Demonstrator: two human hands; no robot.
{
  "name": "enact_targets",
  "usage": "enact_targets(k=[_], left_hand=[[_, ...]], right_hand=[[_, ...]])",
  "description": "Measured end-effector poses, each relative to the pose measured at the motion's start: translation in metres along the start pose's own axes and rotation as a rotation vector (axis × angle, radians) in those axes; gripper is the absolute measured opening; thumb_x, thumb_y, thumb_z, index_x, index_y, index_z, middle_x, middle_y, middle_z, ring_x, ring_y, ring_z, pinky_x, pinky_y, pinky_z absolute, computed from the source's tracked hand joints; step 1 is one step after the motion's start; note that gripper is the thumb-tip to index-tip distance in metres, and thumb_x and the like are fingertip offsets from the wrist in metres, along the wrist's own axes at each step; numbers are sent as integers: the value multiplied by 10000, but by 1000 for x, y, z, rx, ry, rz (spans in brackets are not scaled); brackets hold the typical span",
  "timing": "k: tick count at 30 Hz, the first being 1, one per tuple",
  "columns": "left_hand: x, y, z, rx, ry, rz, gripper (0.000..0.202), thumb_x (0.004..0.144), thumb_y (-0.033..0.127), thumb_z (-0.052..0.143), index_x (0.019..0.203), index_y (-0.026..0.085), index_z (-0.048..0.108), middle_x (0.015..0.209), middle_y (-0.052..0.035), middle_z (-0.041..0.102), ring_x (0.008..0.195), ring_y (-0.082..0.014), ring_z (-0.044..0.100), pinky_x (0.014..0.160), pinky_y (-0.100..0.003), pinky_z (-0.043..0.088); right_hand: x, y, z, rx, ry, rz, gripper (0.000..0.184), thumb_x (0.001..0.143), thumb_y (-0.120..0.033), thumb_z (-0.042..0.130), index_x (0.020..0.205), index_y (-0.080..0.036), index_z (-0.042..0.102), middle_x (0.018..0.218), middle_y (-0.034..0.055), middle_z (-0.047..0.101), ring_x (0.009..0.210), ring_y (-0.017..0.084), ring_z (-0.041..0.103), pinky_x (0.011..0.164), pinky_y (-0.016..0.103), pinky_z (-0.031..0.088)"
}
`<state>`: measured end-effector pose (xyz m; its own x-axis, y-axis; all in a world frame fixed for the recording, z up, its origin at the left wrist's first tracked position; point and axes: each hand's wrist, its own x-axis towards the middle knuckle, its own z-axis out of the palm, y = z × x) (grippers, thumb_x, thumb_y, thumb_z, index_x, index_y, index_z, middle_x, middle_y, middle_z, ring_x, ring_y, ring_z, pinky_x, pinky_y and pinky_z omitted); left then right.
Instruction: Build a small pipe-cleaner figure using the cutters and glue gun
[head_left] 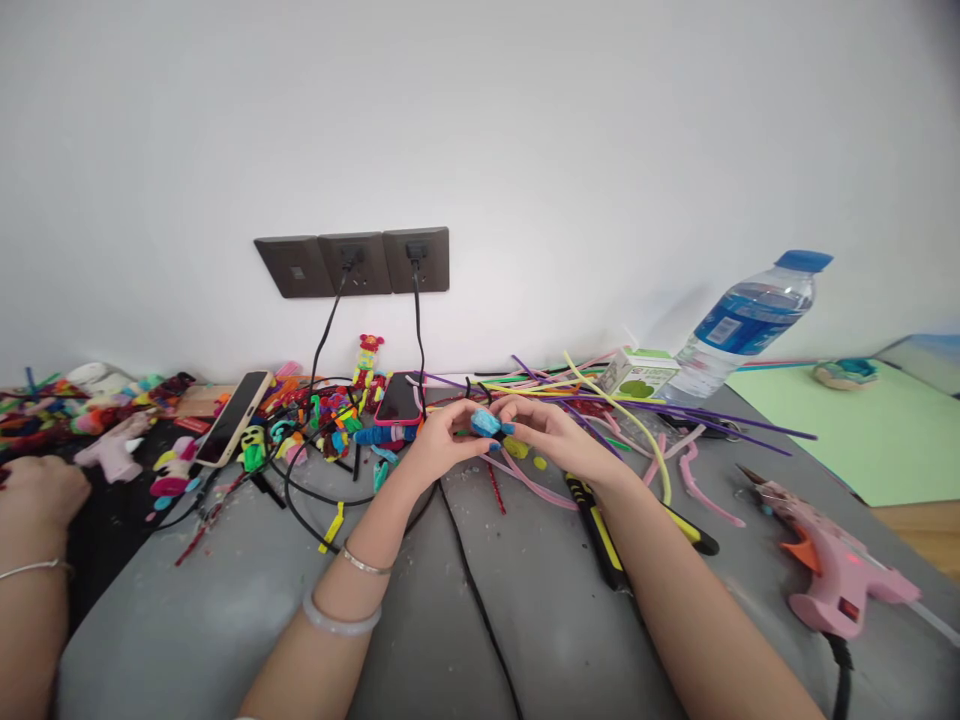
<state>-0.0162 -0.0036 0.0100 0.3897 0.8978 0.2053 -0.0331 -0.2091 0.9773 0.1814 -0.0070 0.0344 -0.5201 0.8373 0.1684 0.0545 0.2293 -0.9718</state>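
My left hand [444,440] and my right hand [551,440] meet above the middle of the table. Between their fingertips they pinch a small light-blue fuzzy bundle [485,422], which looks like wound pipe cleaner; the fingers partly cover it. Just behind the hands, a pink-edged phone [397,398] lies near a dark-blue fuzzy roll [379,436]. Loose pipe cleaners [637,425] in purple, yellow and pink spread out beyond my right hand. Under my right forearm lie yellow-and-black pliers or cutters [600,535], partly hidden by the arm.
A pink glue gun [832,575] rests at the right, its cord running off the front. Behind it stand a tilted water bottle [750,325] and a small box [637,374]. Fuzzy figures [255,448], cables [472,580] and a phone [235,418] lie leftward, near another person's hand [45,495].
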Motion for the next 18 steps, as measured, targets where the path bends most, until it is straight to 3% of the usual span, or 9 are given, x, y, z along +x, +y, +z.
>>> enact_targets(k=[9, 18], left_hand=[[1, 2, 1, 19, 40, -52, 258, 675, 257, 776, 887, 154, 673, 868, -43, 689, 843, -179, 645, 803, -301, 535], [-2, 3, -3, 7, -64, -76, 225, 643, 252, 803, 806, 139, 697, 811, -51, 691, 770, -170, 638, 729, -283, 537]], right_hand=[[1, 1, -1, 7, 5, 12, 291, 849, -507, 621, 802, -219, 620, 1058, 64, 621, 1010, 212, 587, 882, 355, 490], [-1, 4, -6, 117, -76, 68, 251, 803, -428, 706, 809, -211, 581, 994, 42, 630, 834, 154, 589, 705, 276, 504]])
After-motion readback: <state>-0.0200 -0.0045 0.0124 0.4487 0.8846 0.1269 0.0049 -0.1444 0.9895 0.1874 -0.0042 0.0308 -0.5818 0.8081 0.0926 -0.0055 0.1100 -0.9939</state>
